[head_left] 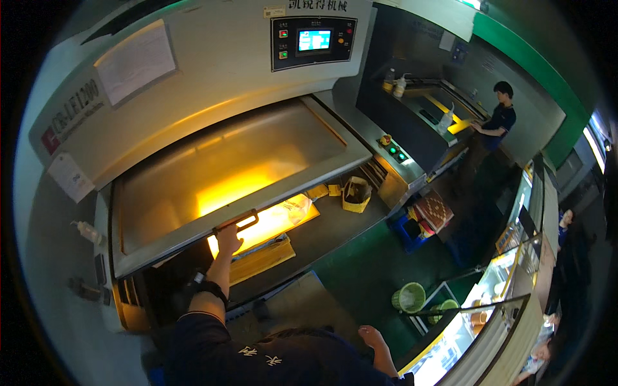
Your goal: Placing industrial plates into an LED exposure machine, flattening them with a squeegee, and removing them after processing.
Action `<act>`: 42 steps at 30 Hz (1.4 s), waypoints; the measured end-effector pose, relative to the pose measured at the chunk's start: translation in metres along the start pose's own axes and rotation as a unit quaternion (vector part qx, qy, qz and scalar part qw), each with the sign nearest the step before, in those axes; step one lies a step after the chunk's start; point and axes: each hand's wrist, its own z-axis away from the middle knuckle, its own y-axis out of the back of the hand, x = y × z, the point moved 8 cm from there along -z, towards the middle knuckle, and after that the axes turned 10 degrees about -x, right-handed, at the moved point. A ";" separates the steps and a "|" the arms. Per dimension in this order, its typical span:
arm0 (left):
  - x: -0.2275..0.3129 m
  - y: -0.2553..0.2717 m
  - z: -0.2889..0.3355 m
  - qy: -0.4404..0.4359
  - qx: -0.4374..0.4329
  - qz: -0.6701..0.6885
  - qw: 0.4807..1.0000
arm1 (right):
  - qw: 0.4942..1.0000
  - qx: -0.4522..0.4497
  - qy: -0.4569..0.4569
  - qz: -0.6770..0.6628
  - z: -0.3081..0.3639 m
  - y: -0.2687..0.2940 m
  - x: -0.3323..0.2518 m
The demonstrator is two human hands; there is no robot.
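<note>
A large metal lid (257, 145) with a bare panel slopes up in front of me, with yellow light on its lower part. My left hand (228, 238) is closed around the left part of a dark handle (248, 220) on the lid's front edge. Below that edge shows a brightly lit yellow surface (264, 235), with a yellow board (264, 262) in front of it. My right hand (370, 336) hangs low at my side, its fingers curled, apart from the machine; I see nothing in it.
A yellow bin (356, 194) stands on the bench right of the lit surface. Lit green buttons (394, 152) sit beside the lid. On the floor are a green basket (409, 297) and a blue crate (409, 231). Another person (496, 122) works at a machine at the far right.
</note>
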 end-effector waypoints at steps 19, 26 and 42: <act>0.136 -0.061 0.219 0.060 -0.047 -0.010 0.997 | 0.968 -0.192 0.115 0.113 -0.064 -0.019 -0.055; 0.140 -0.051 0.229 -0.025 -0.027 -0.048 0.998 | 0.924 -0.278 0.037 0.261 -0.035 -0.036 -0.056; 0.114 -0.125 0.157 -0.193 -0.412 0.253 0.854 | 0.975 -0.149 -0.162 0.034 0.042 -0.214 -0.071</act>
